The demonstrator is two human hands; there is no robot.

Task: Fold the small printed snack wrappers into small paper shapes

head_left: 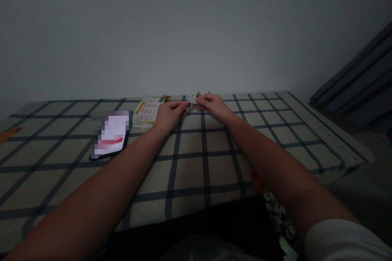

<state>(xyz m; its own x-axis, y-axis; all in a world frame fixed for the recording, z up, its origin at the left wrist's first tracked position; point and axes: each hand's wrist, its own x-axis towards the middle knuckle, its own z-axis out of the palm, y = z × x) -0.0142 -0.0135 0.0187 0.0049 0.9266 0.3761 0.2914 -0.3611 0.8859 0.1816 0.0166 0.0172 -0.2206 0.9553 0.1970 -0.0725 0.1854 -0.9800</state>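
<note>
Near the far side of the table, a small whitish piece with print on it (192,100) is pinched between my two hands; its exact kind is too small to make out. My left hand (169,113) grips its left edge between thumb and forefinger. From the other side, the fingertips of my right hand (215,107) close on its right end. A bit of green shows just behind it. Partly hidden behind my left hand lies a colourful printed sheet (147,111) with rows of small panels.
A phone (113,133) with a lit, blurred screen lies left of my left forearm. The checked tablecloth (190,171) covers the table, which meets a plain wall (190,28) at the back. Grey curtain-like folds (361,65) hang at the right. An orange patch (10,134) shows far left.
</note>
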